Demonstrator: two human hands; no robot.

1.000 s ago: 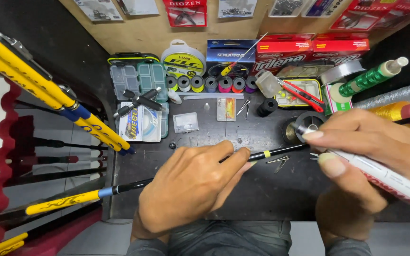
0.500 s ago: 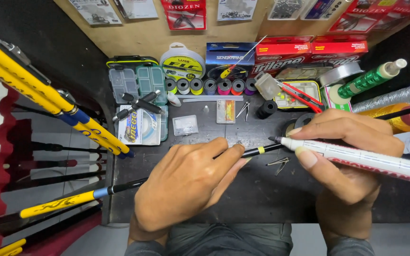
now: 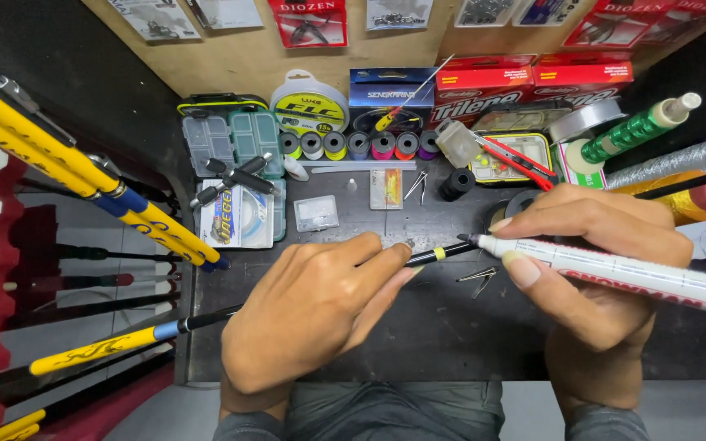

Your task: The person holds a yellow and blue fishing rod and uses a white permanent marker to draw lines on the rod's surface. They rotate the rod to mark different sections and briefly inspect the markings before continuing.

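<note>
Both hands are bare: the left hand (image 3: 312, 314) and the right hand (image 3: 598, 269) carry no gloves, rings or watch. The fingers (image 3: 525, 268) have short, trimmed nails. At the lower edge, grey sleeve cuffs close each wrist, and grey-green cloth lies between them

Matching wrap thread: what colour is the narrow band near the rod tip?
Yellow band on the black rod tip, clearest in the head view.
</note>
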